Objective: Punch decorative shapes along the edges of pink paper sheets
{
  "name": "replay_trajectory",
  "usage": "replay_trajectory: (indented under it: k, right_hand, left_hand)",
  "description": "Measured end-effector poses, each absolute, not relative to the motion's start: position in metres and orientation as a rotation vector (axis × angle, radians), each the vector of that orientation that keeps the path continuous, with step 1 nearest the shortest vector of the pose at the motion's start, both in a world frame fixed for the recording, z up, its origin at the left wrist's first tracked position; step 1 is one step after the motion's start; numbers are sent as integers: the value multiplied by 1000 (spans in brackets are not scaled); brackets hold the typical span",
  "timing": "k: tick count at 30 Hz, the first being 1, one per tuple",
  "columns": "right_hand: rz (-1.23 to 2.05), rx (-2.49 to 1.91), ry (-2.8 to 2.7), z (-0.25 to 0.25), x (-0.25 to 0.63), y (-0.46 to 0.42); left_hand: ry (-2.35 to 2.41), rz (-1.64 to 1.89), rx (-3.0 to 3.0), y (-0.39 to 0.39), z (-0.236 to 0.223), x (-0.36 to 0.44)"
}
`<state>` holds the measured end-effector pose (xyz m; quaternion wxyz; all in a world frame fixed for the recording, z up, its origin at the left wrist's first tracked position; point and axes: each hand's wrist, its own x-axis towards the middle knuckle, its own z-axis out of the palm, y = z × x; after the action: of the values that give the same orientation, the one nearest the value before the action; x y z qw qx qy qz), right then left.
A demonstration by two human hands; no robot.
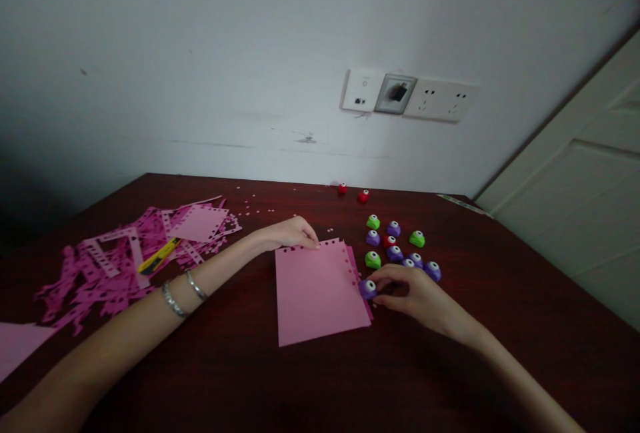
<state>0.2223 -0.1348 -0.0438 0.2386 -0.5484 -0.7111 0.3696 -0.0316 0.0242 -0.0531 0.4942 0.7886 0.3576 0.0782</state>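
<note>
The right hand (417, 296) is pinching a purple paper punch (369, 289) between thumb and fingers at the right edge of a pink sheet (320, 296). The left hand (295, 232) is resting over the sheet's top edge with its fingers curled; whether it is gripping the paper, one cannot tell. The sheet is lying on the tabletop (320, 393), with darker pink paper (371, 318) peeking out beneath its right side.

Small cut-outs are lining the top edge and the upper part of the right edge, so the punching seems to be partly done; the left and bottom edges are showing plain, and the lower right is looking unpunched too.

No box or tray is showing: more punches (373, 260) in green, purple and red are standing loose just beyond the right hand, and two red punches (363, 196) are sitting near the wall (225, 86). To the left, a heap of pink scraps (107, 283) is spreading out, with a yellow cutter (159, 256) lying on it.
</note>
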Motion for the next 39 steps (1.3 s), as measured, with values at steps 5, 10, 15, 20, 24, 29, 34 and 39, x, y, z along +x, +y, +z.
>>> replay_trajectory:
  k: [5, 10, 15, 20, 24, 29, 34, 39]
  right_hand:
    - [1014, -1498, -1965, -42, 219, -136]
    - [985, -1481, -2000, -45, 219, -135]
    - [961, -1484, -2048, -47, 218, -135]
    - [949, -1480, -2075, -48, 216, -135]
    - [926, -1491, -2092, -50, 216, -135]
    - [922, -1504, -2091, -53, 217, -135]
    - [928, -1483, -2078, -55, 218, -134]
    - [935, -1457, -2074, -58, 218, -134]
  left_hand:
    - [887, 193, 1926, 24, -55, -31]
    - [871, 195, 1925, 25, -60, -30]
    - [841, 202, 1936, 22, -61, -29]
    - [865, 218, 1993, 16, -62, -23]
    - [996, 299, 2249, 2, -55, -14]
    - [872, 257, 2704, -30, -37, -6]
    - [657, -54, 2768, -44, -40, -3]
    - [635, -107, 2709, -40, -50, -1]
